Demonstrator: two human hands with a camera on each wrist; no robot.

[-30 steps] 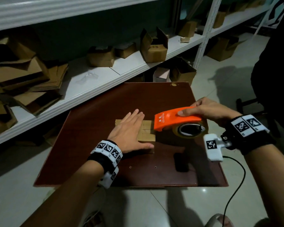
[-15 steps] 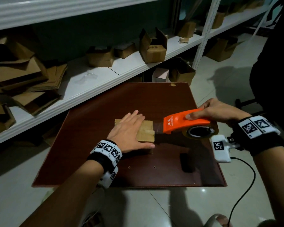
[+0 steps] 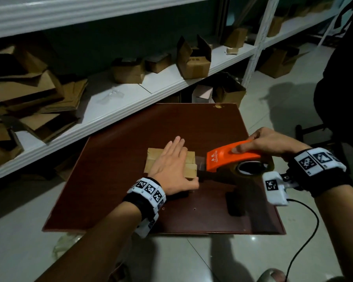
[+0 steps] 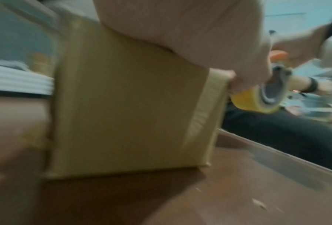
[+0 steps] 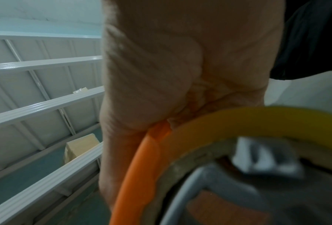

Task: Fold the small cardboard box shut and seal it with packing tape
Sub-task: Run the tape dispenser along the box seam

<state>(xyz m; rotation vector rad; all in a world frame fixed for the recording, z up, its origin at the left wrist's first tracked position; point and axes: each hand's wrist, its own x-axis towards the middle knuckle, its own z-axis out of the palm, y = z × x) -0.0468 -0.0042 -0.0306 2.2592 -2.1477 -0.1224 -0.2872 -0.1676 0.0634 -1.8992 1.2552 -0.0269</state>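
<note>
Nearest the camera, pale glossy floor tiles (image 3: 222,259) run under a dark reddish-brown wooden surface (image 3: 114,200) set at an angle. On it the left hand (image 3: 171,165) lies flat, fingers straight, pressing down the closed top of the small cardboard box (image 3: 190,159). Just right of the box, the right hand (image 3: 267,140) grips an orange tape dispenser (image 3: 228,157) carrying a yellowish tape roll (image 4: 251,102); a clear strip of tape (image 3: 200,160) spans from the dispenser's front to the box. Beyond the surface, a white shelf (image 3: 118,102) holds flattened cardboard (image 3: 35,98) at the left and several open boxes (image 3: 194,62) farther along. More boxes stand on the floor by the shelf upright (image 3: 255,47).
</note>
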